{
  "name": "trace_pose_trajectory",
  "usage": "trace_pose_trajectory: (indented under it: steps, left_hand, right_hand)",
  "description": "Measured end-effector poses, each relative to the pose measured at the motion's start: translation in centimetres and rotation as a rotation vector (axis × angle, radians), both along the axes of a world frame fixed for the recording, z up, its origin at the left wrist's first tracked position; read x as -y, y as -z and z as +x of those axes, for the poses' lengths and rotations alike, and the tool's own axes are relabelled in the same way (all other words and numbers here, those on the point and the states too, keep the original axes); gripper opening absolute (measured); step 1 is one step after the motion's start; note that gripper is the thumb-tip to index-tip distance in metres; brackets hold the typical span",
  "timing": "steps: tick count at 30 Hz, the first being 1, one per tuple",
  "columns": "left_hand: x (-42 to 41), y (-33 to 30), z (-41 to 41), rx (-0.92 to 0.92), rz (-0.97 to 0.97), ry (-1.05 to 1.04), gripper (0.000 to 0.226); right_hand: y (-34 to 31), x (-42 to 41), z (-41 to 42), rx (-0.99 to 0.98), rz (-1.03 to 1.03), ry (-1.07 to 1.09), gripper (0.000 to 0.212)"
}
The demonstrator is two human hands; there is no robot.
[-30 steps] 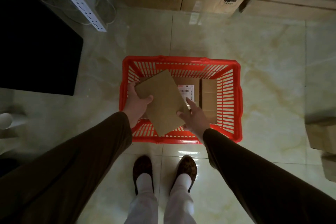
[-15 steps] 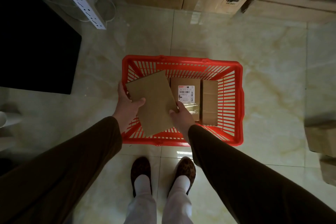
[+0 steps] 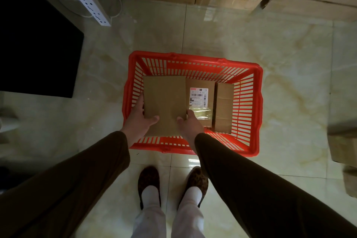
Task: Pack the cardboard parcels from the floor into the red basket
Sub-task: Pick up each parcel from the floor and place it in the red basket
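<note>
Head view: we grip a plain cardboard parcel with left hand and right hand, thumbs on top, inside the red basket, at 9 o'clock of the labelled parcel.

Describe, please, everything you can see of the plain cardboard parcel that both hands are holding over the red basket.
The plain cardboard parcel is a flat brown rectangle with no label showing on its upper face. It lies squared with the red basket, filling its left side beside the labelled parcel. The left hand grips its near left edge, thumb on top; the right hand holds its near right corner. Whether it rests on the basket floor cannot be told.
</note>
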State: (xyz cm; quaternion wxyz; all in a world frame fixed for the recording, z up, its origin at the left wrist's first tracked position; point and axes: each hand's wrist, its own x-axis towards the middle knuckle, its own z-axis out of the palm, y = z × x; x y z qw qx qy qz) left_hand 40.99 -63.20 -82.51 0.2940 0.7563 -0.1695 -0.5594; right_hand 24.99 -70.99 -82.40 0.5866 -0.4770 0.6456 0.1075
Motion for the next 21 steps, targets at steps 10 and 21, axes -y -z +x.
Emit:
trace_pose_trajectory:
  steps: [10, 21]
  left_hand:
    - [1.7, 0.6, 1.1, 0.093, 0.046, 0.031, 0.095]
    - [2.0, 0.5, 0.6, 0.251, 0.104, 0.129, 0.099]
  right_hand:
    - [0.9, 1.0, 2.0, -0.042, -0.041, -0.097, 0.042]
    - [1.5, 0.9, 2.3, -0.079, -0.103, -0.181, 0.05]
